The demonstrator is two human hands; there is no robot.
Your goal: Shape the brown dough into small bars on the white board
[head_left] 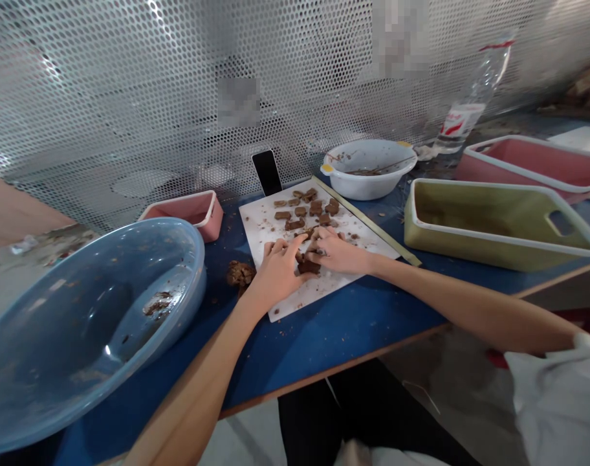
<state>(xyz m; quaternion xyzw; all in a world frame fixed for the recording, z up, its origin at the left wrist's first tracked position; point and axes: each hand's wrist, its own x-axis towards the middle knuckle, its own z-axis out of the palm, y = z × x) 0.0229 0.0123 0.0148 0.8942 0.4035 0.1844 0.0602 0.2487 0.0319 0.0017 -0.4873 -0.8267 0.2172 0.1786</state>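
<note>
Brown, clay-like pieces [316, 208] lie in loose rows on a white board [295, 299], with crumbs scattered around them. My left hand [279, 270] rests over the board's near middle, its thumb and index finger curved around a brown piece [308, 266]. From the other side my right hand [338, 251] reaches in, fingers bent and pressed onto the same spot. The fingertips of both hands nearly meet and partly hide what they grip. A rough brown lump [240, 274] sits just off the board's left edge.
On the left stands a big blue basin [188, 259], with a small pink bin [212, 217] behind it. A phone [266, 172] leans at the back. A white bowl [367, 188] holding thin sticks, a green bin [474, 241], a pink bin [489, 169] and a bottle [462, 120] stand right.
</note>
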